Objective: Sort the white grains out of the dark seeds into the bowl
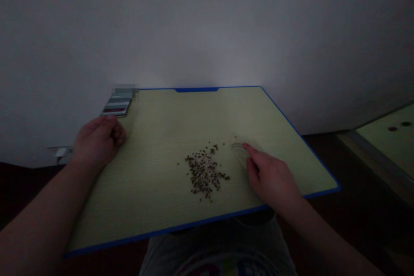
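Observation:
My right hand is closed on a clear protractor with curved markings, its index finger stretched along the top. The protractor is at the tabletop, to the right of a loose pile. This pile mixes small dark greenish-brown beans or seeds with pale grains that look like rice. A few dark ones lie scattered around it. At the left edge of the table, my left hand is curled into a fist, with nothing visible in it. Just beyond it lies a smartphone, its screen partly blurred.
The pale table has a blue rim and stands against a grey wall. A white plug is low on the wall at left. At far right is a pale panel with dark round spots. The room is dim.

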The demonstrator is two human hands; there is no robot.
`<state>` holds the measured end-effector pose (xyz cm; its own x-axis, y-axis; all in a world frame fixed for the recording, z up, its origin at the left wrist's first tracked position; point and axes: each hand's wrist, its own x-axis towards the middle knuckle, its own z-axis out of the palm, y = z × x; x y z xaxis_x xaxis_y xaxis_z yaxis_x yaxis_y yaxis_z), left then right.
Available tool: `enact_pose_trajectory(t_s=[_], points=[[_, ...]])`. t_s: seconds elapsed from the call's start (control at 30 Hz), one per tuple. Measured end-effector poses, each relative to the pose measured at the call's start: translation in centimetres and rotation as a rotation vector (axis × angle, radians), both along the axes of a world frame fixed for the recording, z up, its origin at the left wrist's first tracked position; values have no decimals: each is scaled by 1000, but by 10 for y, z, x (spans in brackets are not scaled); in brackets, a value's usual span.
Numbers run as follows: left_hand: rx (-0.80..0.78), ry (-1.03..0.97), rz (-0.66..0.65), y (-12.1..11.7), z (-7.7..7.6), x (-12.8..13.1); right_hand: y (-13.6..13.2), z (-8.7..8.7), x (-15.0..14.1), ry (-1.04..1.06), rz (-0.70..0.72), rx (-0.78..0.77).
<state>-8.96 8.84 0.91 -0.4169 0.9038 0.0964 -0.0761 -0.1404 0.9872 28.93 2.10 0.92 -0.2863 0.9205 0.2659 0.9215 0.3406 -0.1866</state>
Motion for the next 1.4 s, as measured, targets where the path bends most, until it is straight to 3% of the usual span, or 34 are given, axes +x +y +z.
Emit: enact_pose_trajectory(t_s=[0.13,0.3,0.67,1.07,1.23,1.4], points=[[65,33,-26,1,-5,-3,-4,2,11,13,33,-10],[21,4,-7,0,-1,0,-8,2,3,67,129,-24],[26,-25,-5,0,0,0,26,3,-1,27,-41,6],[-13,3,14,0,1,2,43,10,-16,1,114,-95],[0,12,1,-2,5,5,22,13,-5,83,198,-157],[-30,-13,9,-3,7,7,1,13,8,138,139,-153]])
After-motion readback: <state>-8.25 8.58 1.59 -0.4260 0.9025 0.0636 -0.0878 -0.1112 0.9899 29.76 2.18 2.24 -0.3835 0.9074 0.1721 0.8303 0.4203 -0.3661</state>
